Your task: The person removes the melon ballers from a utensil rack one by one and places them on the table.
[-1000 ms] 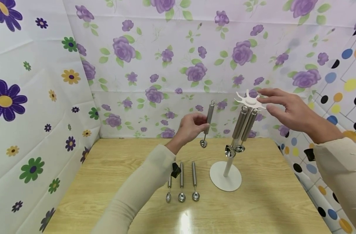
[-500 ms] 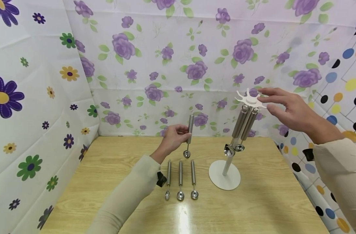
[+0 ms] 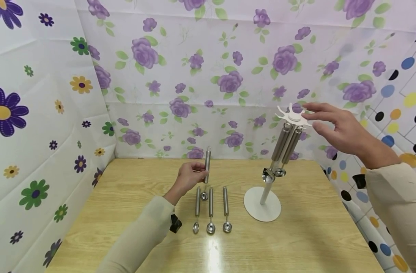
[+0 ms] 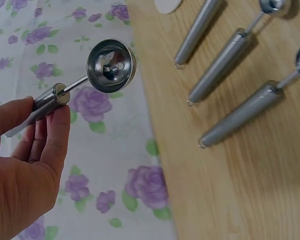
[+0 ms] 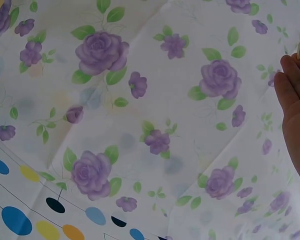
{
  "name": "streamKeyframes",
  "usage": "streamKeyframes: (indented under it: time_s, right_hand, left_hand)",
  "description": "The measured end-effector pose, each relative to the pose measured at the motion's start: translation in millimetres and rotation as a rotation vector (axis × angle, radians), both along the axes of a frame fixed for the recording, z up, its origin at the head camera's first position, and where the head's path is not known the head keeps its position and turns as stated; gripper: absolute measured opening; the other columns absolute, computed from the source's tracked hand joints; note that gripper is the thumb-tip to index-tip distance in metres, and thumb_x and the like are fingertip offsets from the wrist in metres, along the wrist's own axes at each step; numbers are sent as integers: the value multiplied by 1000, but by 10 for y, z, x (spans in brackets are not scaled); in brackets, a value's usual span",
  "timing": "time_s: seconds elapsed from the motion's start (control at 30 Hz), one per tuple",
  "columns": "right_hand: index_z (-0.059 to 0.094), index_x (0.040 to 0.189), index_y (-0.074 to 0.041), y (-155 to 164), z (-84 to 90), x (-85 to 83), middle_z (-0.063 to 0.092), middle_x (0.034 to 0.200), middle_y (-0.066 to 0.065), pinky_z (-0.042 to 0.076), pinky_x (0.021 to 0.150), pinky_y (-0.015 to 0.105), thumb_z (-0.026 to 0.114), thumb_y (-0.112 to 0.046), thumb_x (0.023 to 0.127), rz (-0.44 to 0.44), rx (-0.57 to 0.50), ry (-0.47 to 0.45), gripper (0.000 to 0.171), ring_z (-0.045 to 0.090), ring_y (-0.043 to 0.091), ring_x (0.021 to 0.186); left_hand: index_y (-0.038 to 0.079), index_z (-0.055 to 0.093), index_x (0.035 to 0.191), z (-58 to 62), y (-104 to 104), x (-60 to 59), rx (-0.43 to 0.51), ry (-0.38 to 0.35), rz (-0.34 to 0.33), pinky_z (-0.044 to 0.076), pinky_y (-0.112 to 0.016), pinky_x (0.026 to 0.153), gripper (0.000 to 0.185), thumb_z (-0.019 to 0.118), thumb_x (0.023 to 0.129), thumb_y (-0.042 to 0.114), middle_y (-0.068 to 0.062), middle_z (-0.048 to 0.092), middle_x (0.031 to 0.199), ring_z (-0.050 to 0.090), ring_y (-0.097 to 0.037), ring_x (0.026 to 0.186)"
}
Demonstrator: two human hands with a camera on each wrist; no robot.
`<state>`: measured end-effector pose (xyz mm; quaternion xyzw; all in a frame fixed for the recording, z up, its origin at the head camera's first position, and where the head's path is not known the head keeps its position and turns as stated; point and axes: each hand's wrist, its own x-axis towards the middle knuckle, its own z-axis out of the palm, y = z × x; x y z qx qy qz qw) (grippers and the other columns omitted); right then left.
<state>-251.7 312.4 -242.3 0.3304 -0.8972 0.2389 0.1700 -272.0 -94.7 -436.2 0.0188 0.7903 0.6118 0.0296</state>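
Note:
My left hand [image 3: 189, 176] pinches a steel scoop [image 3: 206, 170] by its handle and holds it upright, bowl down, just above the row of three scoops [image 3: 210, 208] lying on the wooden table [image 3: 297, 235]. The left wrist view shows the held scoop's round bowl [image 4: 111, 66] beside my fingers [image 4: 50, 145], with the three lying handles [image 4: 225, 65] to the right. My right hand [image 3: 334, 125] has straight fingers touching the white star-shaped top [image 3: 291, 115] of the white stand [image 3: 262, 208], from which two scoops [image 3: 284, 148] hang. Only the fingertips [image 5: 295, 85] show in the right wrist view.
Flowered paper walls [image 3: 201, 76] close in the table at the back and left, a dotted wall [image 3: 399, 113] at the right. The stand's round base [image 3: 262, 210] sits right of the lying scoops. Bare wood [image 3: 109, 212] lies at the left and front.
My left hand has carried the scoop down and to the left, from beside the stand to just above the row of lying scoops. The right hand has stayed at the stand's top.

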Motion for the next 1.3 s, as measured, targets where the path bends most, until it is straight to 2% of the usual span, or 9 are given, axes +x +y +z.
streamKeyframes:
  time_s: [0.27,0.5,0.7,0.83,0.93,1.13,1.2,1.3]
  right_hand:
    - [62,133,0,-6,-2,-2,46,150,13,32,104,68,53,-13,104,10,3,32,34,33,9,142]
    - [63,133,0,6,-8,-14,46,151,8,33,104,67,52,-13,104,6,-9,30,34,34,12,142]
    - [63,133,0,-6,2,-13,46,150,10,32,105,67,53,-13,104,-3,-9,35,34,36,22,143]
    - [63,133,0,-21,8,-7,46,150,10,32,103,70,52,-12,103,0,-11,30,34,34,13,142]
    - [63,133,0,-20,12,-4,46,150,11,32,103,70,52,-13,103,-7,-5,26,34,32,5,141]
    - [63,132,2,-12,3,-17,46,150,14,31,104,71,51,-16,105,-12,-4,15,35,36,36,142]
    - [63,132,2,-13,9,-21,46,150,15,31,103,71,51,-16,104,-10,-1,16,35,36,34,142]
    - [63,132,2,-14,15,-16,46,150,13,31,103,71,51,-14,104,-9,1,14,34,33,16,144]
  left_hand:
    - [-6,68,110,-264,-214,103,2,-63,32,61,-33,73,21,73,90,0,-15,66,100,68,-20,84]
    - [-8,68,107,-474,-408,233,16,-131,62,61,-33,72,19,72,90,-2,-16,67,97,68,-23,82]
    - [-10,68,105,-608,-510,350,4,-171,74,61,-34,71,18,72,90,-2,-17,67,95,68,-25,83]
    - [-12,67,105,-685,-553,419,-7,-192,74,62,-35,71,18,72,90,-3,-18,68,94,69,-32,87]
    - [-13,67,105,-748,-573,447,-36,-203,78,62,-35,70,20,72,89,-3,-17,68,92,70,-30,84]
    - [-11,67,102,-882,-612,464,-111,-231,106,62,-36,69,17,72,89,-2,-15,69,88,69,-20,74]
    - [-10,68,101,-922,-628,464,-138,-241,116,62,-36,69,15,72,89,-2,-14,69,88,69,-19,73]
    - [-9,69,99,-987,-641,454,-174,-251,126,62,-35,69,14,73,88,-1,-14,69,88,70,-19,73]
